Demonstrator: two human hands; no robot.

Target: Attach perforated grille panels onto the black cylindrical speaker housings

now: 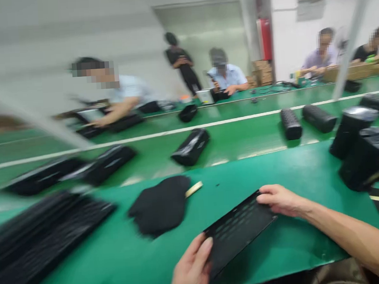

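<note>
A black perforated panel, flat and rectangular with rows of slots, is held tilted above the green table. My left hand is closed on its near left end, thumb on top. At the far right end, my right hand pinches the corner between thumb and fingers. Beyond the panel to the left lies a thin black sheet with an uneven outline, and a pale yellow strip sticks out at its right edge.
Stacked black panels fill the near left, blurred. Two black cylindrical housings stand at the right. Across the green conveyor belt are several black housings. A white post rises at right. Co-workers sit along the far side; one person stands.
</note>
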